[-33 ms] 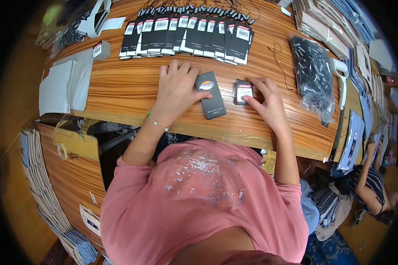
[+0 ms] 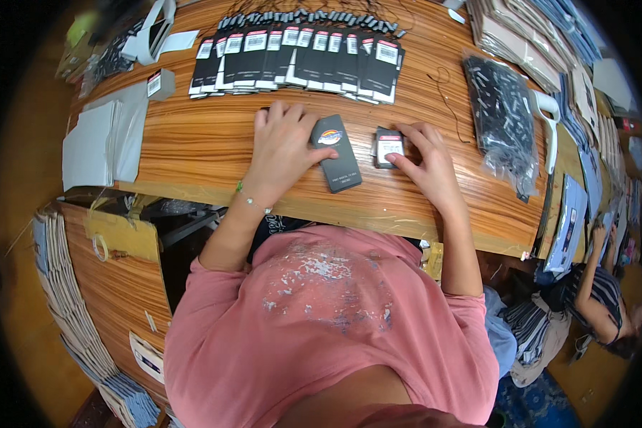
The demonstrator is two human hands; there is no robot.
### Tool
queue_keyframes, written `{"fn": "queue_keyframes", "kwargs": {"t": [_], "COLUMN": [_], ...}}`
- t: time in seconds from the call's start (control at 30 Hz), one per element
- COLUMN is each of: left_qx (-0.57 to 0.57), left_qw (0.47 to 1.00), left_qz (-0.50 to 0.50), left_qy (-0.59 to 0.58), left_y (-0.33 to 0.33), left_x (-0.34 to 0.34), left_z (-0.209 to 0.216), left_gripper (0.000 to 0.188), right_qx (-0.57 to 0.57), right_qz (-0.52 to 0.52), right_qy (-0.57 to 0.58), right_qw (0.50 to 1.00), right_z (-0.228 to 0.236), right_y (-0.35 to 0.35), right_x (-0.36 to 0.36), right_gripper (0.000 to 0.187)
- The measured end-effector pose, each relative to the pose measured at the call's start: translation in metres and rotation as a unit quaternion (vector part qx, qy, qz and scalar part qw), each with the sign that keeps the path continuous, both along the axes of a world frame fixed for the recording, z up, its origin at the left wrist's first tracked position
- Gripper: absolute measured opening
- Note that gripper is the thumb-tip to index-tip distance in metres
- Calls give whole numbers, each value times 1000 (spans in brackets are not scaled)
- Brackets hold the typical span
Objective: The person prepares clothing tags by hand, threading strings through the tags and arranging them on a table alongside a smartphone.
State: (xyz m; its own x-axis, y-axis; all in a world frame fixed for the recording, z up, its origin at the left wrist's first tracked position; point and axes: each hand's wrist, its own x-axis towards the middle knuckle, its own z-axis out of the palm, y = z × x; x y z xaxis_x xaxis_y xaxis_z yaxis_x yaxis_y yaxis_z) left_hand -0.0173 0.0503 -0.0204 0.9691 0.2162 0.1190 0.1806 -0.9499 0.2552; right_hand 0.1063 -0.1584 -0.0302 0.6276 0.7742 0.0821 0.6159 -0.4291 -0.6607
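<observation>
My left hand (image 2: 284, 143) lies on the wooden table, its fingers bent and a little apart, with the thumb resting on a stack of dark grey hang tags (image 2: 344, 167). What is under its palm is hidden. To the right, my right hand (image 2: 431, 160) has its thumb on top of a small stack of labels (image 2: 387, 151) and its fingers at the far right edge. These labels are dark with a white and red face. Beyond both hands spreads a fanned row of black hang tags (image 2: 303, 64) with barcode stickers and black strings.
A clear bag of black string fasteners (image 2: 503, 107) lies at right, beside a white tagging tool (image 2: 551, 128). Folded garments (image 2: 521, 43) are piled far right. White sheets (image 2: 93, 143) and a small grey box (image 2: 161, 84) sit at left. A co-worker (image 2: 595, 296) is at right.
</observation>
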Motion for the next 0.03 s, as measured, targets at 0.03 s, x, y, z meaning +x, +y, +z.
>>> {"fn": "queue_keyframes", "kwargs": {"t": [0.03], "left_qx": [-1], "left_qw": [1000], "left_qz": [-9], "left_qy": [-3], "left_y": [-5], "left_x": [5], "left_z": [-2], "left_gripper": [53], "right_qx": [0], "right_qz": [-2], "right_qy": [15], "right_qw": [1000], "right_z": [-4], "right_y": [2], "right_x": [1], "right_gripper": [45]}}
